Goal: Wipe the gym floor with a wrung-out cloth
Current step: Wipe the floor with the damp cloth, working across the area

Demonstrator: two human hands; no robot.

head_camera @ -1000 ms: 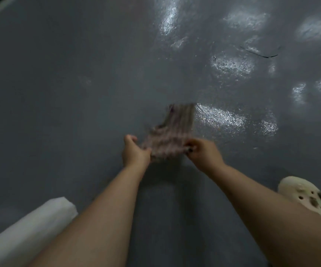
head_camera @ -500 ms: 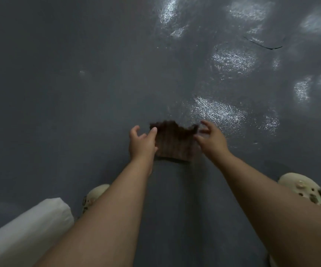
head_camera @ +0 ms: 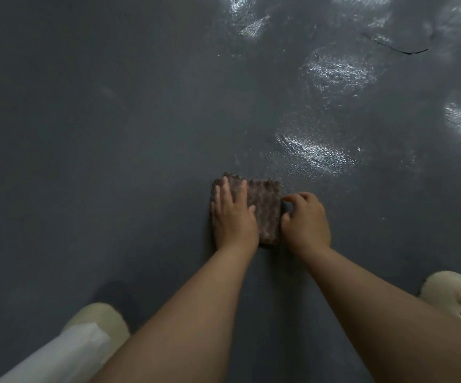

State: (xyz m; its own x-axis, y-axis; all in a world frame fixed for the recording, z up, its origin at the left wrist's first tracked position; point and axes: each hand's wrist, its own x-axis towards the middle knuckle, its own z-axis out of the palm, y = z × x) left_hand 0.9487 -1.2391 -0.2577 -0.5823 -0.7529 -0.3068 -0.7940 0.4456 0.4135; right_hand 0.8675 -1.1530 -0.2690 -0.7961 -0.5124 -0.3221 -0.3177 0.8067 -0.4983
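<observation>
One cloth (head_camera: 265,211), lengthwise away from person.

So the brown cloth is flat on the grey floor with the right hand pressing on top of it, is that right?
Not quite. In the head view the left hand lies flat on the brown cloth, which is on the grey floor. The right hand is at the cloth's right edge, fingers curled.

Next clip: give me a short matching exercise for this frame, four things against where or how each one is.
Things:
1. cloth
2. left hand
3. right hand
4. black line

States:
A. fingers curled at the cloth's right edge
B. far off on the floor, upper right
C. spread flat on the floor
D. flat on top of the cloth

Pairs: 1-C, 2-D, 3-A, 4-B
</observation>
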